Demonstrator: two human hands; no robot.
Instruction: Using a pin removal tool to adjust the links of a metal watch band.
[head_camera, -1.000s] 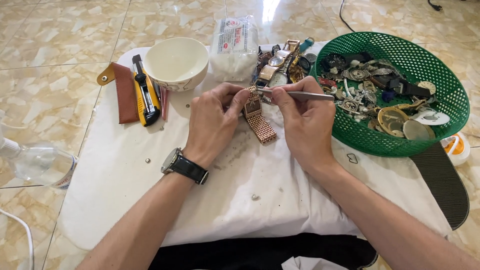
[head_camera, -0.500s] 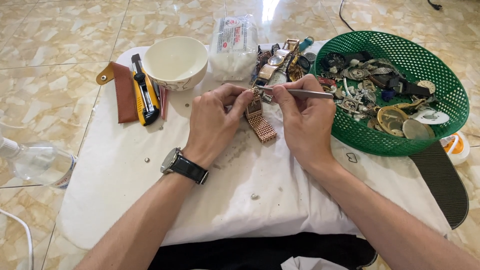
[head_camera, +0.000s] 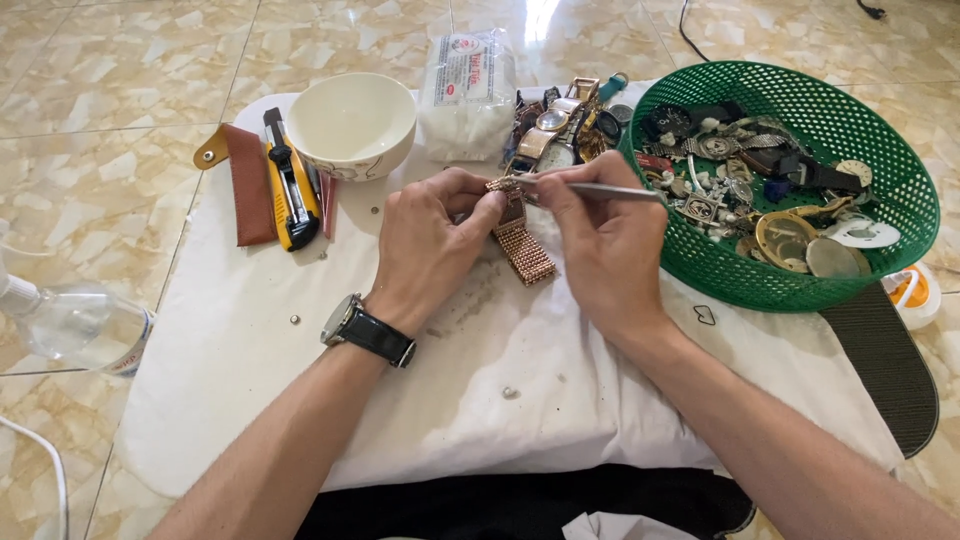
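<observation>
Two hands: left hand (head_camera: 432, 240), right hand (head_camera: 598, 238). One bowl (head_camera: 352, 125), one basket (head_camera: 880, 150), one knife (head_camera: 288, 180), one brown pouch (head_camera: 247, 180), one white bag (head_camera: 468, 85), one bottle (head_camera: 75, 325) near left, one mesh band (head_camera: 522, 248), one tweezers (head_camera: 600, 189).

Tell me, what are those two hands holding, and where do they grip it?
The left hand pinches a rose-gold mesh watch band at its top end. The right hand holds a thin metal tool near its tip, like a pen.

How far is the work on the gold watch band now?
Done: nothing is clearly finished. In hand: the left hand holds the gold mesh band while the right hand works a thin metal tool at its end. Left: watches piled and a full green basket.
</observation>
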